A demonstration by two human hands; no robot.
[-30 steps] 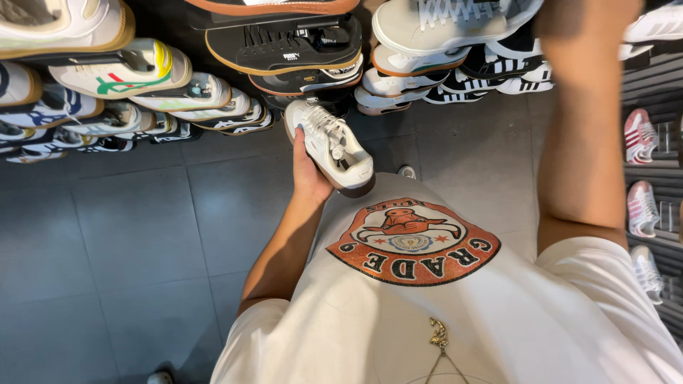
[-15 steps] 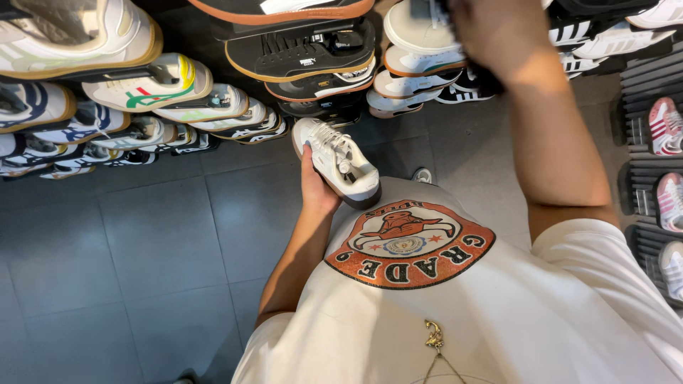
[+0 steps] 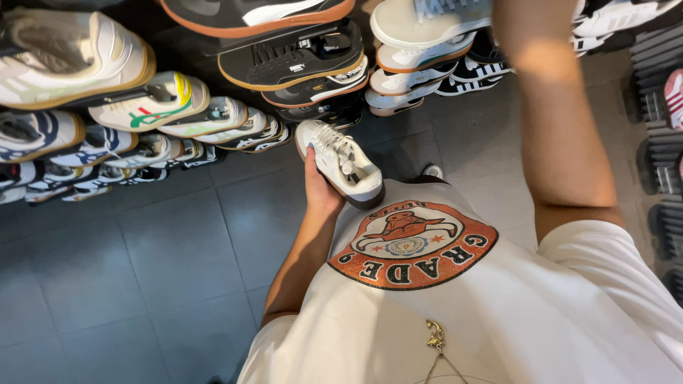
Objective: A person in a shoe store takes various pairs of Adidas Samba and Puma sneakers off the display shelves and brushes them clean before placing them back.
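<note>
Wall shelves (image 3: pixel 85 99), left of the grip: rows of sneakers are sitting side-on, soles outward. Nearest the top, a white pair with a gum sole (image 3: pixel 64 60); below it, a cream shoe with green, red and yellow stripes (image 3: pixel 153 107); lower rows are showing white-and-navy pairs. No boxes or packages are showing. Small tags seem to be sitting inside some shoes, too small to tell shape or colour.

Left hand (image 3: pixel 320 188): the grip is closing around the heel and underside of a white sneaker (image 3: pixel 341 160), toe pointing up and away toward the shelves, laces loose, a small dark tag hanging at the tongue. The shoe is being held over the grey tiled floor (image 3: pixel 142 270), just ahead of the person's chest.

Above the grip: black shoes with gum soles (image 3: pixel 292 60), stacked, are carrying small white marks on the side.

Right of the grip: the right forearm (image 3: pixel 555 121) is reaching up past white shoes (image 3: pixel 427 28); the hand itself is lying out of frame, so its grip cannot be told. Black ribbed racks (image 3: pixel 654 163) are standing at the far right with a pink shoe (image 3: pixel 672 96).

Below the grip: a round orange-and-white emblem (image 3: pixel 413 245) is sitting on the white shirt.

Risks, as judged: the one-handed hold near the heel is leaving the toe unsupported, so the sneaker could be tipping out and falling to the floor; the raised arm could be brushing the stacked shoes and knocking one loose.
</note>
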